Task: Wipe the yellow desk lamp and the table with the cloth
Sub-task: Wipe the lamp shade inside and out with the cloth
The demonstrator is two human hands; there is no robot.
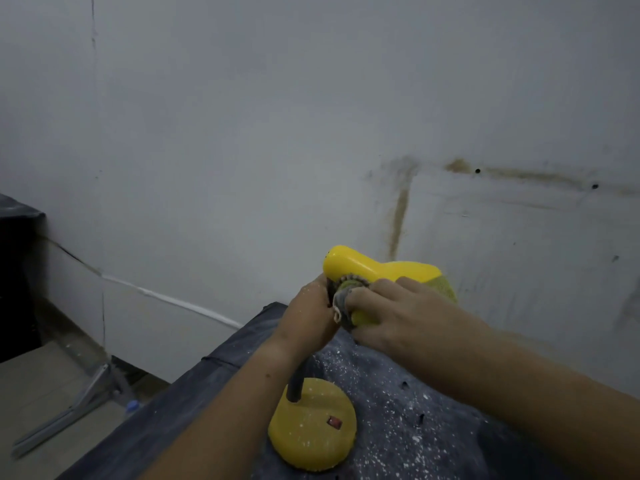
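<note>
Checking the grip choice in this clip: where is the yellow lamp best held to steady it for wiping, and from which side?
Probably take the dark neck just under the lamp head, from the left, where the left hand is. The neck is thin enough for fingers to wrap, while the head is broad, smooth and partly covered by the right hand and cloth.
</note>
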